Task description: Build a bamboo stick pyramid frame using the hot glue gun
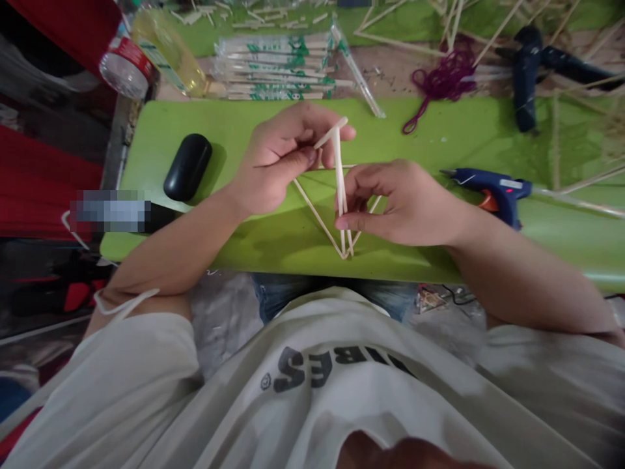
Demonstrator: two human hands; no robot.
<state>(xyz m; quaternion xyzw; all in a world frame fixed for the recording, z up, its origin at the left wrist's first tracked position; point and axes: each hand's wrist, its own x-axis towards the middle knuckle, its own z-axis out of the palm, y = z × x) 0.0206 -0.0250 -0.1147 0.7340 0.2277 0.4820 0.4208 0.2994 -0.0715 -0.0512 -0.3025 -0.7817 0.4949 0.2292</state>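
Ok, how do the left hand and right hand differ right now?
The left hand is at the top of the stick frame; the right hand pinches it lower down. The left hand is nearer the black oval case, the right hand nearer the orange-triggered glue gun. Both are bare and hold the stick frame.

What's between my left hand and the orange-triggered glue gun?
In the head view, the wooden stick frame and your right hand, which pinches it.
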